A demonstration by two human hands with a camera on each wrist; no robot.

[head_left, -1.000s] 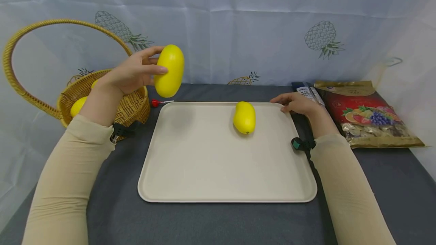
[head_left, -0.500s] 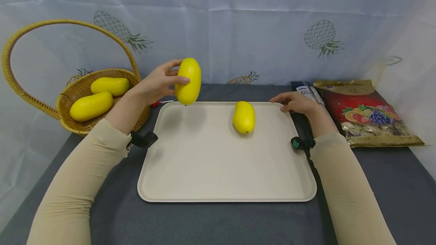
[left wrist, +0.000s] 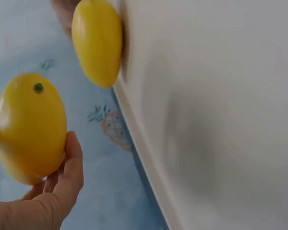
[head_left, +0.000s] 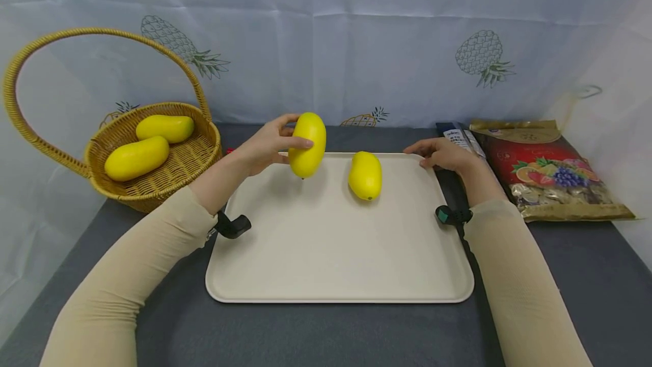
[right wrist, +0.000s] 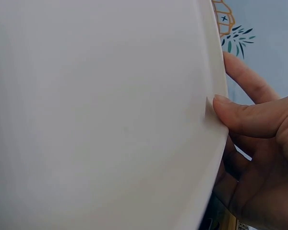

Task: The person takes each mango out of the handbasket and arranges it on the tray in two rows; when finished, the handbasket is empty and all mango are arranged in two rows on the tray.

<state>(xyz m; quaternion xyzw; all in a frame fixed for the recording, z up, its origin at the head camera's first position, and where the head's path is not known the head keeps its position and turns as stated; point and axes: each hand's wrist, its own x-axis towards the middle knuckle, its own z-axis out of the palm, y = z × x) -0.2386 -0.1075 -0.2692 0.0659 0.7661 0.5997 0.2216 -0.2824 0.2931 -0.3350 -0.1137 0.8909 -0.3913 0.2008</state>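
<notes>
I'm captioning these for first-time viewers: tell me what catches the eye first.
Probably the bright yellow fruit that the left hand holds above the pale tray. Next, at left, the tall-handled wicker basket with two more yellow fruits inside; then the red bag at far right.

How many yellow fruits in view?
4: the held fruit in the left hand, over the tray; another fruit on the tray; and, in the wicker basket, a front fruit and a rear fruit. Any beneath those two would be hidden.
</notes>
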